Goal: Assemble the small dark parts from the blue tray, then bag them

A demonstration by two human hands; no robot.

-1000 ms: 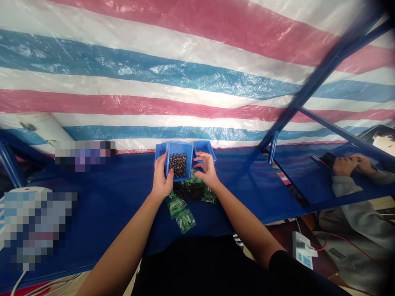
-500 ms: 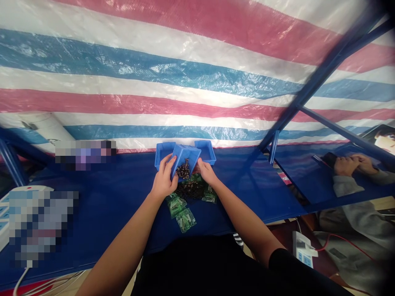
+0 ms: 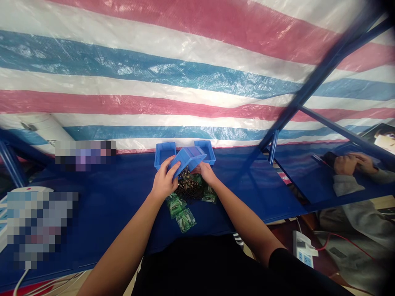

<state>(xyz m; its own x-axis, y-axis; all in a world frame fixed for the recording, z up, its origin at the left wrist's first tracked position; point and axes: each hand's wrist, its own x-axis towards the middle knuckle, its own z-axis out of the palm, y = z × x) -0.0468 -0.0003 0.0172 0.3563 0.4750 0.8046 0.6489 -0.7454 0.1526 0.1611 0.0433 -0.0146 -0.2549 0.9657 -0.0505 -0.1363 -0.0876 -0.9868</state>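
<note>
In the head view, the left hand (image 3: 165, 179) and the right hand (image 3: 206, 172) together held a blue plastic bin (image 3: 189, 158), tilted steeply with its open side turned down toward the person. The left grip was wide, its fingers wrapped over the bin's near corner; the right grip was narrower, tucked under the bin's far end. Small dark metal fasteners (image 3: 188, 189) lay heaped on the blue-covered tabletop (image 3: 101, 205) directly below the bin's lip, a few showing between lip and heap. Small plastic bags of green-tinted parts (image 3: 181, 218) lay touching the heap's near edge. Two more blue bins stood beyond the hands, one at left (image 3: 164, 155) and one at right (image 3: 205, 151). A red, white and blue striped tarpaulin (image 3: 154, 70) hung behind. A white power strip (image 3: 304, 249) lay below the tabletop at right.
</note>
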